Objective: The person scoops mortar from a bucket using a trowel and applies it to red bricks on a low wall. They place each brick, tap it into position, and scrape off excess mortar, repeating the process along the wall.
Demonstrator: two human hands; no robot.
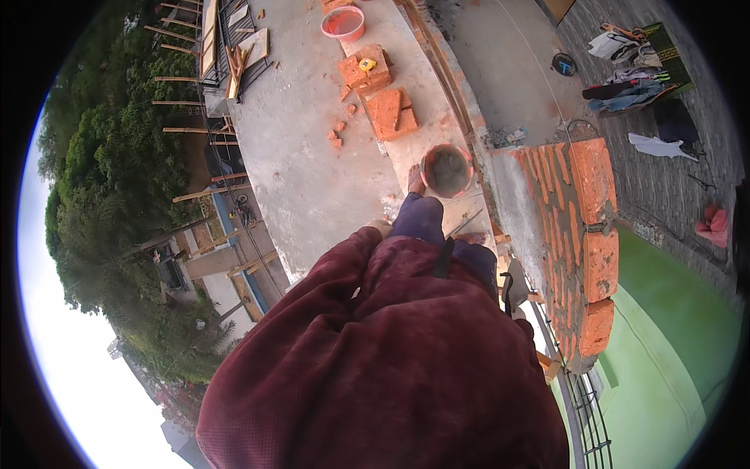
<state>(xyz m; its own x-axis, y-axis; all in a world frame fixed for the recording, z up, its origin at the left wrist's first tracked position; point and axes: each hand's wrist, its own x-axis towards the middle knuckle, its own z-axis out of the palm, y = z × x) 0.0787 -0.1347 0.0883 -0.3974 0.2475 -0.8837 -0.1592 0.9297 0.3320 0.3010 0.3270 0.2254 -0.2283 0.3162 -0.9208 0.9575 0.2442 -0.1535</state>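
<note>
At the end of my maroon left sleeve, a small part of my left hand shows beside my knee; its fingers are hidden. Past the right edge of my jacket, my right hand is mostly covered, closed on a trowel with a grey blade. That trowel is close to the near side of a brick wall, whose orange bricks have grey mortar in the joints and smeared over the face. By my bare foot stands a round bucket of grey mortar.
Two stacks of orange bricks lie farther off, a yellow tape measure on one. Beyond is a pink basin. Brick fragments litter the concrete. Wooden poles stick out at the left edge. Clothes lie at the right.
</note>
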